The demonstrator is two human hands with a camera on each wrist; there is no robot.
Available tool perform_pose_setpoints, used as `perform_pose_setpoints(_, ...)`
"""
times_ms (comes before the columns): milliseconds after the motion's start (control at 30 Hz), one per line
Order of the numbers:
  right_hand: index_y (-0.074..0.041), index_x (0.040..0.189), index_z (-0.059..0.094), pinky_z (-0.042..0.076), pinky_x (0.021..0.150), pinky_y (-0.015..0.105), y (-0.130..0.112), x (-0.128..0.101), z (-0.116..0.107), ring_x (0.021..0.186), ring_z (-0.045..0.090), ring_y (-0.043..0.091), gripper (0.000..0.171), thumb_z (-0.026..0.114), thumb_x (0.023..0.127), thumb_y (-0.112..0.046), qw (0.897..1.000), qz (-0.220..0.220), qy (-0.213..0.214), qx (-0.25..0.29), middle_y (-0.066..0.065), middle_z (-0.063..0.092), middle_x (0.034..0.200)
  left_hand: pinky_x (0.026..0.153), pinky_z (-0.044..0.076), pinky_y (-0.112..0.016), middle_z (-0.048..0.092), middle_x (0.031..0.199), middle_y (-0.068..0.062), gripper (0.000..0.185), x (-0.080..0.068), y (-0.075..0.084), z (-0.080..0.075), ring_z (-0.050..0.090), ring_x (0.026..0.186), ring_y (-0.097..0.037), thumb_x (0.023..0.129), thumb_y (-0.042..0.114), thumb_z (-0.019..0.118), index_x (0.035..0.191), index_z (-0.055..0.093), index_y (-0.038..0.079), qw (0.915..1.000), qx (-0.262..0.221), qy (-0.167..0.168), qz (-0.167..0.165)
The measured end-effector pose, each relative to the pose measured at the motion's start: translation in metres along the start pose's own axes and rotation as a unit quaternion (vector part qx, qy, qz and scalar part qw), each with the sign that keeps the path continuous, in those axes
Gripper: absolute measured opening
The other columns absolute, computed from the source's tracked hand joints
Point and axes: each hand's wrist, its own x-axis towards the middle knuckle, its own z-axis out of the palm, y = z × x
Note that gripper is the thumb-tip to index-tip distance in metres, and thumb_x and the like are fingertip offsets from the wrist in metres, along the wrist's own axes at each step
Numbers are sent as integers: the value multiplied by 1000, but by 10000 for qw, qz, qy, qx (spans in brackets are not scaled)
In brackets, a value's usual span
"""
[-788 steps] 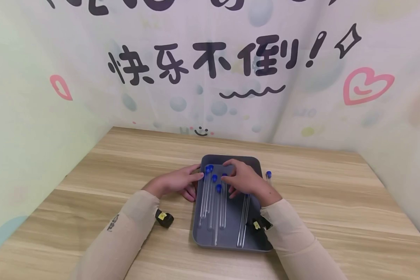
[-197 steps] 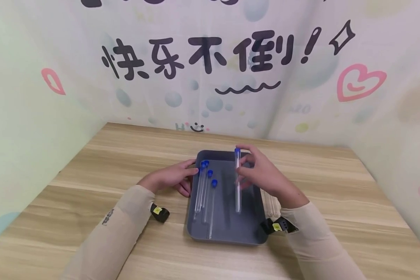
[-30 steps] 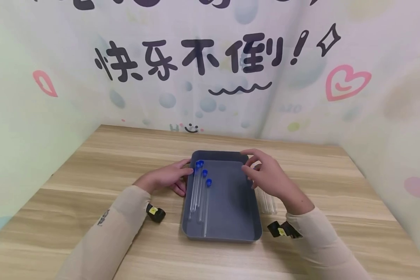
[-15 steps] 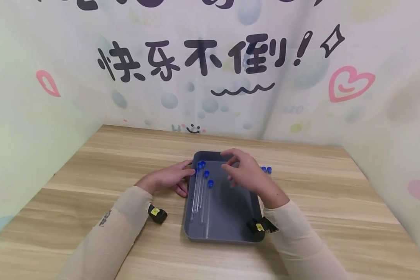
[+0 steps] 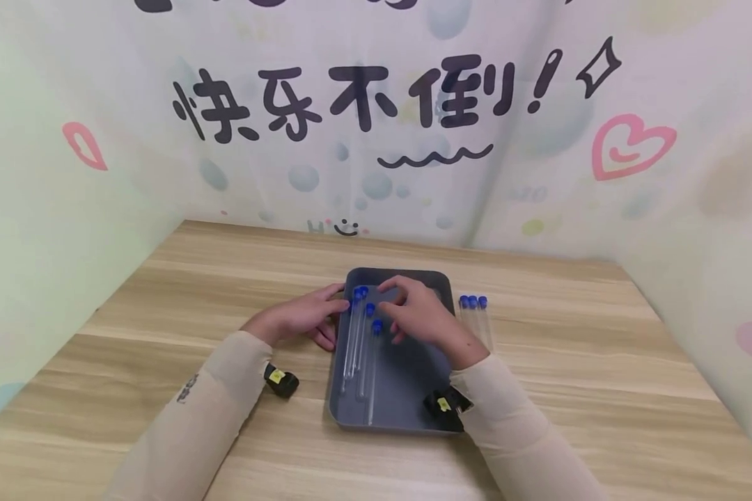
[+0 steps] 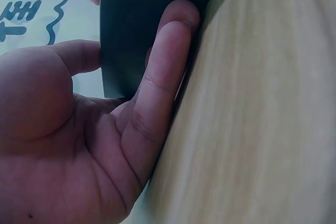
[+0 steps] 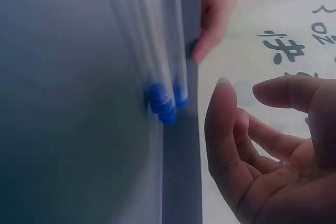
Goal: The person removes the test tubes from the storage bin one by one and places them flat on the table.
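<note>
A dark grey tray lies on the wooden table. Several clear test tubes with blue caps lie side by side along its left half. My left hand rests against the tray's left wall, fingers straight along it and thumb near the rim. My right hand hovers over the tray beside the tubes' capped ends, its fingers loosely curled and holding nothing. Three more capped tubes lie on the table just right of the tray.
Printed backdrop walls close in the table at the back and on both sides. A small black wrist camera sits on each sleeve.
My right hand has moved left, from the tray's right edge across to the tubes. That uncovers the three tubes on the table. The left hand has stayed at the tray.
</note>
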Motion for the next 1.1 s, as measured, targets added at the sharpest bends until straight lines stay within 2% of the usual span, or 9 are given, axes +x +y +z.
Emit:
perform_pose_setpoints(500, -6, 134, 55, 62, 55, 37, 11, 6, 11, 59, 66, 22, 37, 61, 99, -15, 9977, 407, -456, 279, 17, 66, 87, 72, 64, -38, 61, 120, -21, 60, -2, 2, -1, 72, 77, -22, 110, 34, 35, 162, 6, 26, 10000, -20, 7, -55)
perform_pose_setpoints(900, -4, 140, 51, 62, 53, 38, 16, 5, 13, 57, 66, 21, 44, 62, 98, -12, 9938, 762, -794, 165, 13, 67, 81, 72, 64, -38, 61, 116, -20, 61, -1, 2, 0, 71, 76, -22, 110, 34, 36, 162, 6, 26, 9999, -99, 10, -47)
perform_pose_setpoints(1100, -2, 138, 54, 62, 54, 37, 18, 6, 13, 54, 66, 18, 43, 63, 97, -12, 9924, 805, -920, 165, 12, 67, 79, 72, 64, -38, 61, 116, -20, 61, -1, 2, 0, 71, 76, -22, 110, 34, 35, 162, 6, 26, 10000, -76, 16, -31)
